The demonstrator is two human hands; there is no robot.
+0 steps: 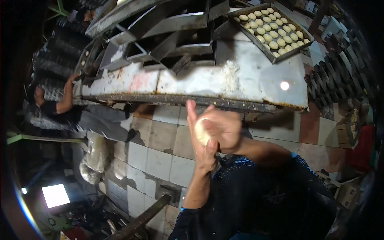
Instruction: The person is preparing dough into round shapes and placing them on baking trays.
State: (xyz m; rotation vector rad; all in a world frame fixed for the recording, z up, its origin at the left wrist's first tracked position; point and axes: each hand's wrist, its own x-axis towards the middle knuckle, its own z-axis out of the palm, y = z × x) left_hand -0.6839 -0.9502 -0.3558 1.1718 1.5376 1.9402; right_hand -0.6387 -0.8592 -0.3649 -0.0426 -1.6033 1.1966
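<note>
Cream-coloured dough ball [202,133], only partly visible: the right hand [227,127] covers its far side and is motion-blurred, so separate fingers are hard to make out (knuckle outlines smeared). Exposed portion is pale, smooth and rounded; its edge is also soft from blur. Position: between the two hands, palm to palm, in front of the dark shirt [272,192] and short of the surface's near edge. Left hand [206,157] lies along the ball's left and lower side, fingers extended upward, thumb near its lower end; right hand is bent over it from the right. Both are closed in on the ball, with little gap.

Beyond: surface [264,86], whitish, rust-stained along the edge, bearing a scatter of white powder [230,76]. Farther: tray [294,52] with rows of similar pale balls [273,34]; beside it, piled metal pans [184,21], cut off by the upper frame, interiors too dark to read.
</note>
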